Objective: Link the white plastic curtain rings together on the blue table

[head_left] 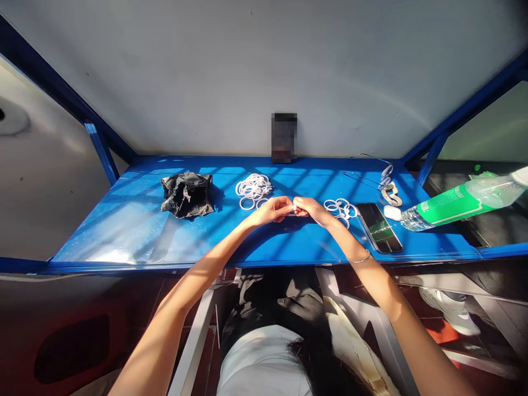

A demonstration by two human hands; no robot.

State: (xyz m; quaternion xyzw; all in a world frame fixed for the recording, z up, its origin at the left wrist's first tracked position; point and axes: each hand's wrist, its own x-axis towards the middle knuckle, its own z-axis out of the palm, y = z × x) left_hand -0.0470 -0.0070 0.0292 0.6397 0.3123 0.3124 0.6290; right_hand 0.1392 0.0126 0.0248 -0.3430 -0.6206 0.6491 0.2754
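Both my hands meet over the middle of the blue table (pixel 136 231). My left hand (pixel 273 210) and my right hand (pixel 311 210) pinch a small white ring (pixel 294 207) between their fingertips. A pile of white rings (pixel 253 190) lies just behind my left hand. A smaller group of white rings (pixel 340 209) lies right of my right hand. A thin bracelet sits on my right wrist.
A crumpled black bag (pixel 187 194) lies at the left. A dark phone (pixel 378 226), a small white case (pixel 392 213) and a green-labelled plastic bottle (pixel 454 204) lie at the right. Another phone (pixel 284 137) leans on the back wall. Wire pieces (pixel 388 184) lie back right.
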